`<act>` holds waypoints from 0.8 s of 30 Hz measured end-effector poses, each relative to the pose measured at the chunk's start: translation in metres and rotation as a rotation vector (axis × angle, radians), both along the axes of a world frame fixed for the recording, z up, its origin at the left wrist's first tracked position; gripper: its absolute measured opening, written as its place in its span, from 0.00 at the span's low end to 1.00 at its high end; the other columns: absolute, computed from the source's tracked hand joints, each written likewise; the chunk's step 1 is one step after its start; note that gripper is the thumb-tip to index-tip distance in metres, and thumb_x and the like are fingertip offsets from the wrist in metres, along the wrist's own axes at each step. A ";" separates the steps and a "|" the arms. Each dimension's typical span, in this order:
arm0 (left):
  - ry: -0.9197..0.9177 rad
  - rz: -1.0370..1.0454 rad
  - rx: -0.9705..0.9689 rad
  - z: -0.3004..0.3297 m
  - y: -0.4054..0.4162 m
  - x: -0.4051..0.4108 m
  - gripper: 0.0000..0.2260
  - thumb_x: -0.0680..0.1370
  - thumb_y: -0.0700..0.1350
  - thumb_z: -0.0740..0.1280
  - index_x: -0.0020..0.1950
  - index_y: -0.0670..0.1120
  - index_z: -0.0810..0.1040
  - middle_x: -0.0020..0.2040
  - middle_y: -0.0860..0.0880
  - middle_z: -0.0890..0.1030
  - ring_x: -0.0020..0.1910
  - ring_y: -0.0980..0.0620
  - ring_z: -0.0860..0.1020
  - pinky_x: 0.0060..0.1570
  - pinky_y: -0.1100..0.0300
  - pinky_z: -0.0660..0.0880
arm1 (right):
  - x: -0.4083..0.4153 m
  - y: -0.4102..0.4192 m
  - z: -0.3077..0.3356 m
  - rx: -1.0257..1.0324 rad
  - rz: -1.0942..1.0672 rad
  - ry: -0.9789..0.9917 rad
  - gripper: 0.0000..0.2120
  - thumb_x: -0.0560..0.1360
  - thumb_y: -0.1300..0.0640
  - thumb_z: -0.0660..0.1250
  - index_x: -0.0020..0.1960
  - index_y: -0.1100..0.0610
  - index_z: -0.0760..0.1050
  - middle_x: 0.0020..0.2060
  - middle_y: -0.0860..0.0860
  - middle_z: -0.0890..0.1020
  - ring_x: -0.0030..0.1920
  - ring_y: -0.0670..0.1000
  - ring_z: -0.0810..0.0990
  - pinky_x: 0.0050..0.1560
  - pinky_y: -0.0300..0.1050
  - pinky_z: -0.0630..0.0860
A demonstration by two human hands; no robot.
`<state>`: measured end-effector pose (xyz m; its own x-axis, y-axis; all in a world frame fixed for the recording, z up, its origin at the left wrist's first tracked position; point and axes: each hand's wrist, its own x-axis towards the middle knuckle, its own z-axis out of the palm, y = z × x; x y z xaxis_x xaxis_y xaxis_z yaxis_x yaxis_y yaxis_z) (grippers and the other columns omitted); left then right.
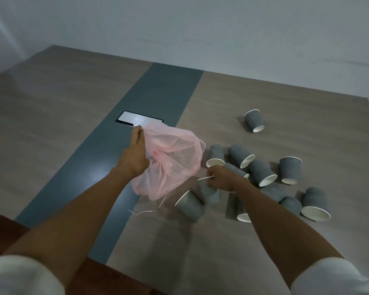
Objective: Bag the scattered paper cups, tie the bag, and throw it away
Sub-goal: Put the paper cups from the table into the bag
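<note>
My left hand [134,155] grips the rim of a thin pink plastic bag [170,162] and holds it up over the table, its mouth facing right. Just right of the bag, my right hand [221,177] is closed on a grey paper cup [209,191] by its white rim. Several grey paper cups with white insides lie scattered on the right half of the table, most on their sides, such as one cup [191,204] near the bag and another cup [255,122] farther back. A white drawstring [142,212] trails from the bag onto the table.
The wood-look table [51,116] has a grey-blue strip [156,96] down its middle with a silver cable hatch [136,120] behind the bag. A pale wall stands beyond the far edge. Reddish floor [0,224] shows at the near left.
</note>
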<state>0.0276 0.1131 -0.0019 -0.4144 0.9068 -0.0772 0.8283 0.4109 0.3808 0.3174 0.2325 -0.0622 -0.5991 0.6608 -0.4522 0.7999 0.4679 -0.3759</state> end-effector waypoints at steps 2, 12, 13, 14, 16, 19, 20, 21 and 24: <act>-0.041 -0.030 0.016 -0.001 0.006 -0.001 0.45 0.73 0.41 0.74 0.80 0.48 0.48 0.80 0.59 0.42 0.55 0.38 0.79 0.54 0.42 0.78 | 0.003 0.007 0.020 0.019 0.013 -0.092 0.13 0.72 0.50 0.69 0.52 0.56 0.80 0.49 0.55 0.83 0.49 0.58 0.83 0.53 0.52 0.81; -0.283 -0.193 0.137 0.016 0.006 0.004 0.44 0.72 0.43 0.77 0.80 0.47 0.54 0.80 0.52 0.50 0.68 0.48 0.70 0.67 0.50 0.72 | -0.063 -0.026 0.057 -0.059 -0.240 0.681 0.06 0.70 0.61 0.76 0.47 0.57 0.85 0.38 0.47 0.85 0.38 0.46 0.82 0.43 0.43 0.79; -0.315 -0.201 0.152 0.019 0.002 0.002 0.46 0.71 0.46 0.78 0.81 0.46 0.53 0.80 0.52 0.50 0.69 0.54 0.66 0.68 0.56 0.68 | -0.077 -0.034 0.046 -0.048 -0.238 0.663 0.08 0.71 0.61 0.76 0.50 0.57 0.85 0.42 0.48 0.86 0.41 0.47 0.83 0.47 0.43 0.80; -0.340 -0.210 0.160 0.020 -0.002 -0.001 0.48 0.70 0.49 0.78 0.81 0.45 0.52 0.80 0.54 0.50 0.70 0.61 0.62 0.68 0.63 0.64 | -0.090 -0.039 0.034 -0.053 -0.247 0.643 0.09 0.72 0.61 0.76 0.53 0.58 0.85 0.45 0.50 0.87 0.46 0.48 0.84 0.52 0.44 0.80; -0.356 -0.240 0.186 0.022 -0.012 -0.007 0.50 0.67 0.54 0.75 0.82 0.45 0.51 0.78 0.59 0.50 0.68 0.76 0.55 0.63 0.80 0.57 | -0.113 -0.044 0.015 -0.061 -0.235 0.577 0.12 0.75 0.61 0.74 0.58 0.59 0.85 0.53 0.54 0.87 0.54 0.53 0.84 0.60 0.46 0.78; -0.370 -0.234 0.255 0.017 -0.028 -0.016 0.44 0.69 0.49 0.74 0.79 0.52 0.54 0.74 0.69 0.51 0.65 0.85 0.52 0.57 0.86 0.56 | -0.136 -0.046 -0.007 0.017 -0.100 0.315 0.15 0.81 0.61 0.65 0.65 0.61 0.81 0.63 0.58 0.83 0.63 0.59 0.80 0.66 0.48 0.71; -0.378 -0.216 0.257 0.014 -0.034 -0.021 0.43 0.69 0.47 0.74 0.79 0.53 0.54 0.75 0.69 0.52 0.66 0.83 0.54 0.58 0.86 0.57 | -0.141 -0.046 -0.010 0.051 -0.049 0.220 0.16 0.82 0.60 0.62 0.67 0.62 0.79 0.66 0.60 0.80 0.65 0.60 0.77 0.67 0.48 0.69; -0.382 -0.198 0.239 0.010 -0.040 -0.026 0.44 0.70 0.45 0.74 0.81 0.50 0.53 0.77 0.66 0.52 0.68 0.80 0.55 0.60 0.84 0.57 | -0.144 -0.047 -0.012 0.062 -0.013 0.152 0.17 0.83 0.59 0.60 0.69 0.64 0.77 0.69 0.61 0.77 0.68 0.61 0.75 0.68 0.48 0.66; -0.377 -0.173 0.171 0.000 -0.055 -0.030 0.47 0.72 0.44 0.75 0.83 0.47 0.49 0.81 0.60 0.47 0.71 0.70 0.56 0.70 0.71 0.60 | -0.145 -0.047 -0.007 0.014 0.037 0.091 0.25 0.83 0.61 0.60 0.79 0.62 0.64 0.77 0.61 0.66 0.76 0.61 0.66 0.73 0.45 0.58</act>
